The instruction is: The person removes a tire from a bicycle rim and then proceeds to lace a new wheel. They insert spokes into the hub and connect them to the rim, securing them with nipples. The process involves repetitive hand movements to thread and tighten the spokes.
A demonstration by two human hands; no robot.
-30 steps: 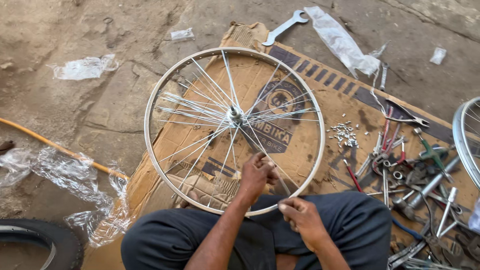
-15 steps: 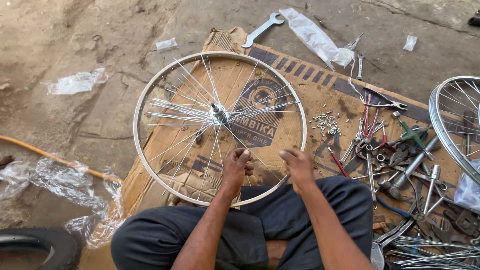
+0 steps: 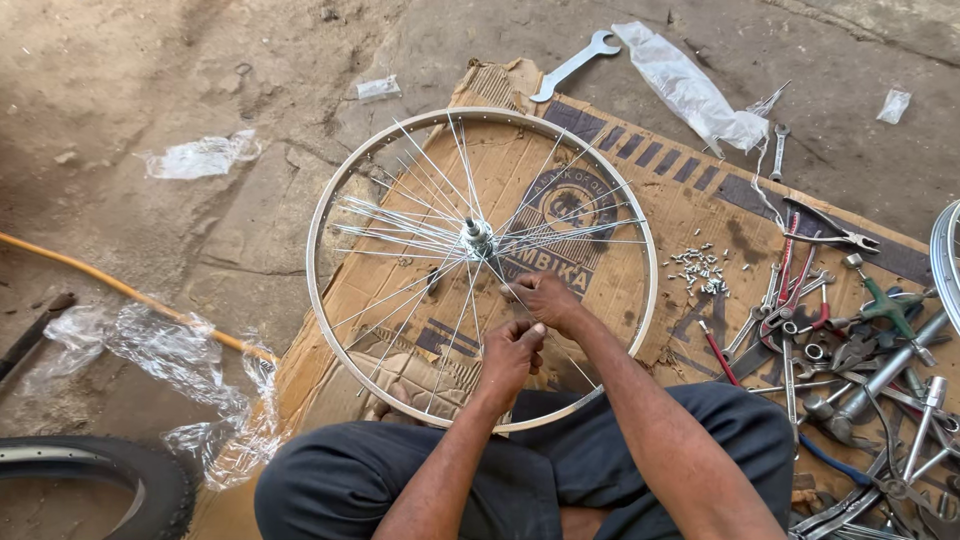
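A silver bicycle wheel rim [image 3: 311, 250] with loose spokes lies flat on a sheet of cardboard [image 3: 655, 175] in front of my knees. Its hub [image 3: 477, 238] stands in the middle, with spokes fanning out unevenly. My left hand [image 3: 510, 358] is inside the rim, below the hub, with its fingers closed around a spoke. My right hand [image 3: 545, 298] is just above it, close to the hub, pinching a spoke between its fingertips. The two hands almost touch.
A pile of small spoke nipples [image 3: 700, 270] lies right of the rim. Pliers, spanners and other tools [image 3: 850, 340] crowd the right side. A big wrench [image 3: 572, 66], a plastic bag [image 3: 690, 90], a tyre [image 3: 110, 470], an orange hose [image 3: 120, 290] and another wheel [image 3: 945, 260] lie around.
My right hand has moved from the near edge of the rim in toward the hub. My left hand stayed among the lower spokes, so both hands now sit together.
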